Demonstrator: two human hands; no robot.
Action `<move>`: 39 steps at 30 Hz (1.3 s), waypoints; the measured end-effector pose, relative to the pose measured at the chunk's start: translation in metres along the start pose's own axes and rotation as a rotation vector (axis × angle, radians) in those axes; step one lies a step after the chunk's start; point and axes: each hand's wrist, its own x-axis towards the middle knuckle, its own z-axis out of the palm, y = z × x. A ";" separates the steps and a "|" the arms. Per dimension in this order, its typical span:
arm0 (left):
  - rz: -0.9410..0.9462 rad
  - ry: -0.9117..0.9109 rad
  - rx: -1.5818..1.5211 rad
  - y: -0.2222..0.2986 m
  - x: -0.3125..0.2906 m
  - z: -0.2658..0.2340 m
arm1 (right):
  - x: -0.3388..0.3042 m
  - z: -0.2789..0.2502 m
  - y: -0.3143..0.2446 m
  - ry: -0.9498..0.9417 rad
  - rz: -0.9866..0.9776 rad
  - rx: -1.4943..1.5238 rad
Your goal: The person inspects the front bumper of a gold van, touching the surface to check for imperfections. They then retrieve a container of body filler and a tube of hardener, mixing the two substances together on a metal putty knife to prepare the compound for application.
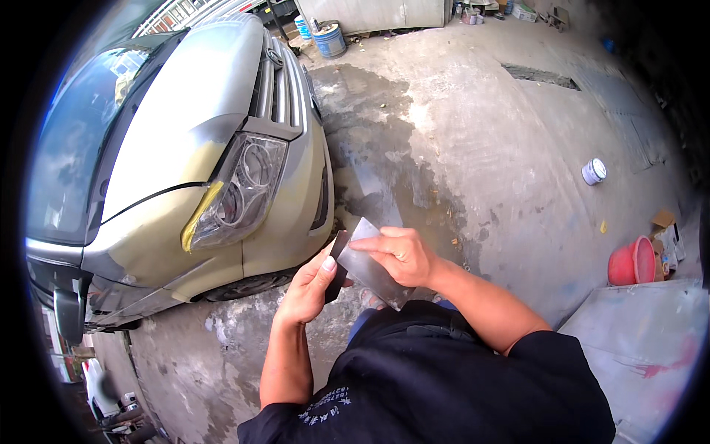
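Head view shows us both bare hands raised in front of the chest, over a stained concrete floor [473, 148]. Our right hand [399, 255] grips a flat metal spreader blade [373, 270], fingers [381, 244] curled over its upper edge and the thumb below, so the grey plate slants down toward the lower right. Our left hand [310, 285] comes up from below and holds a second, darker blade [336, 259], narrower to the eye, the thumb pressed along its face; the two blades meet edge to face just between the hands. Both sets of fingers are closed on their tools.

To our left stands a car [200, 148], its front sanded dull and patched with yellowish filler around the headlight [240, 189]. Well apart on the floor to our right we see a small white tin [594, 171] and, nearer the picture's rim, a red plastic basin [634, 261]. A blue-and-white bucket [329, 38] stands far off by the wall.
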 end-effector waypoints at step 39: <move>0.248 0.305 -0.499 -0.033 0.000 0.033 | -0.017 0.004 -0.012 -0.072 0.210 0.004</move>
